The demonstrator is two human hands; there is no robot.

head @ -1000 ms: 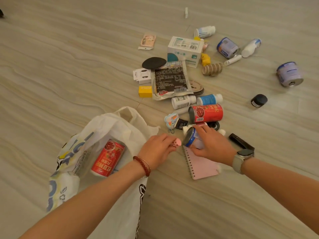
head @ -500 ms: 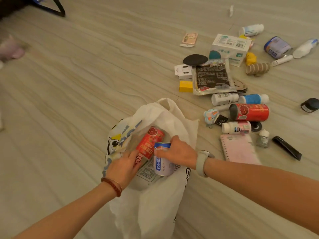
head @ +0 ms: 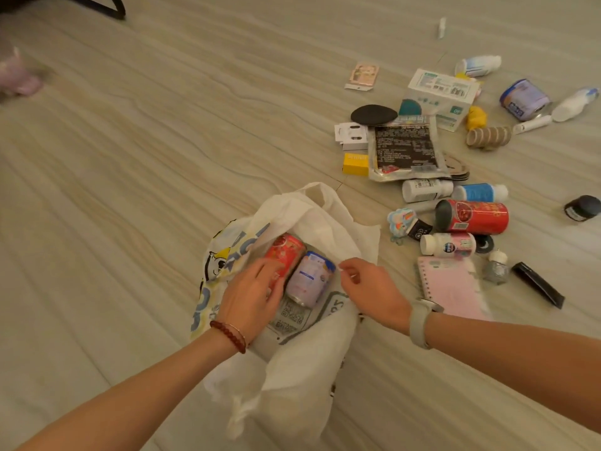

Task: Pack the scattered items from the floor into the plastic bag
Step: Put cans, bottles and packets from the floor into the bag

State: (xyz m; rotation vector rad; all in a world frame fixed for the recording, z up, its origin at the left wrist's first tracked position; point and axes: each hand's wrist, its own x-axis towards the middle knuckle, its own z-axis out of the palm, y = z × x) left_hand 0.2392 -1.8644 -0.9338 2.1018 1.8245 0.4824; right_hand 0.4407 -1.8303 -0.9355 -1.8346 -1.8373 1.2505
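A black metal frame leg stands top left, a blurred purple object (unidentifiable) below it.

both arms reach forward; left hand lies flat, fingers spread; right hand pinches thumb to forefinger.

Two cans sit in my white bag

My left hand lies flat on the red can inside the plastic bag. A pale purple can lies just beside it. My right hand pinches the bag's edge. More things lie on the floor to the right: another red can and a pink notebook.
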